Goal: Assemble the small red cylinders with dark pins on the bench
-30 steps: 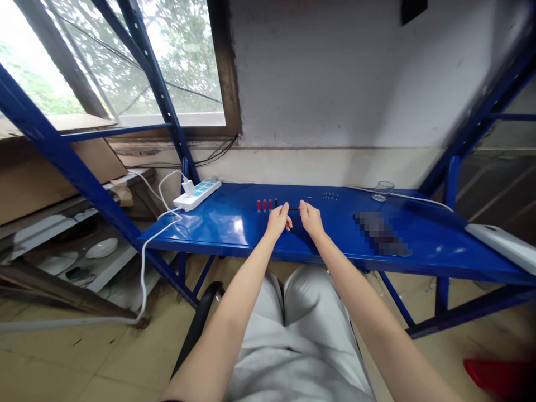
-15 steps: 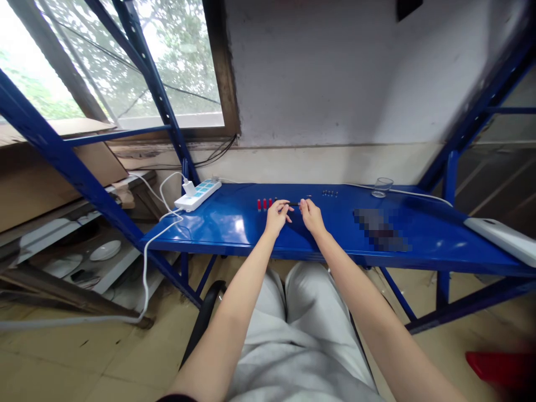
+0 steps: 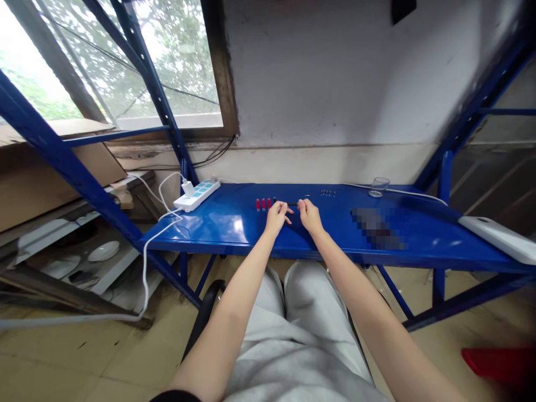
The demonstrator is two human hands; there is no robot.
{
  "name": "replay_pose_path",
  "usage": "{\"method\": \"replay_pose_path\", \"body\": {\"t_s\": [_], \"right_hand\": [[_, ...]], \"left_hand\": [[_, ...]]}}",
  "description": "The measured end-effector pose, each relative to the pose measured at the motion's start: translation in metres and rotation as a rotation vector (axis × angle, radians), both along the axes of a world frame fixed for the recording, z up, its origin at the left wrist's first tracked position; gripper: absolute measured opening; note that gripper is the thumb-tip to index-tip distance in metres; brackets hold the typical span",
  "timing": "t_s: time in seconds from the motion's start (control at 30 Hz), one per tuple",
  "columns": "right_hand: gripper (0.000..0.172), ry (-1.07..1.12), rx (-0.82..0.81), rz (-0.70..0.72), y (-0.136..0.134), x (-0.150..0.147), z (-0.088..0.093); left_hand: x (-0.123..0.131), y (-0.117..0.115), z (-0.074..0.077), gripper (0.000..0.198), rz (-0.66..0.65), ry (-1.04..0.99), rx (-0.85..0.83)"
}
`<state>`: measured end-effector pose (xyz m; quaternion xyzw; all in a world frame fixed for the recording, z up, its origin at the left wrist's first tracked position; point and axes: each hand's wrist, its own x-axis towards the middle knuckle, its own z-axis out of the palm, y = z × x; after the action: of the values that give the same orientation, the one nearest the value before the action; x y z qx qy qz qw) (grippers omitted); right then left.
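Note:
Over the blue table point(image 3: 335, 223), a thin black pen-like stick point(image 3: 293, 204) is held level between my two hands. My left hand point(image 3: 276, 218) pinches its left end, with some fingers standing out loosely. At its right end, the fingers of my right hand point(image 3: 309, 215) are closed round it. Just left of my left hand, several short red cylinders point(image 3: 263, 204) stand in a row, with a dark one point(image 3: 274, 200) partly hidden by the hand. Beyond my right hand lies a tiny slim piece point(image 3: 307, 195). Several tiny metallic pieces point(image 3: 328, 193) are lined up further right.
A white power strip point(image 3: 196, 196) with a plugged-in charger is at the table's left end. To the right are a clear glass cup point(image 3: 379, 187), a pixelated dark object point(image 3: 377, 228) and a white device point(image 3: 498, 237). Blue rack posts point(image 3: 444, 178) rise at both sides.
The view has shifted very slightly. Both hands keep hold of the black stick in nearly the same place, with only small finger movement.

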<state>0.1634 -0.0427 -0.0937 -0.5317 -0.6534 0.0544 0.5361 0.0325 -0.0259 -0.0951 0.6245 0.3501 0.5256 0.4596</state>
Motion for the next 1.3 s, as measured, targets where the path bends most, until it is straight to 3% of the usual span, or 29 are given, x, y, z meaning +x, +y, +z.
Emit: {"method": "replay_pose_path", "body": {"t_s": [0.7, 0.97, 1.17, 1.3], "right_hand": [[0.028, 0.0, 0.032, 0.106, 0.005, 0.0, -0.006], [0.025, 0.079, 0.005, 0.206, 0.011, 0.001, -0.011], [0.027, 0.045, -0.052, 0.198, 0.009, 0.0, -0.01], [0.026, 0.013, -0.044, 0.195, 0.008, 0.0, -0.008]], "left_hand": [[-0.002, -0.003, 0.004, 0.016, 0.076, -0.044, -0.055], [-0.002, 0.001, 0.002, 0.016, 0.133, -0.056, -0.062], [-0.001, 0.001, 0.0, 0.016, 0.143, -0.019, -0.022], [-0.002, 0.0, 0.0, 0.016, 0.237, -0.035, 0.026]]}}
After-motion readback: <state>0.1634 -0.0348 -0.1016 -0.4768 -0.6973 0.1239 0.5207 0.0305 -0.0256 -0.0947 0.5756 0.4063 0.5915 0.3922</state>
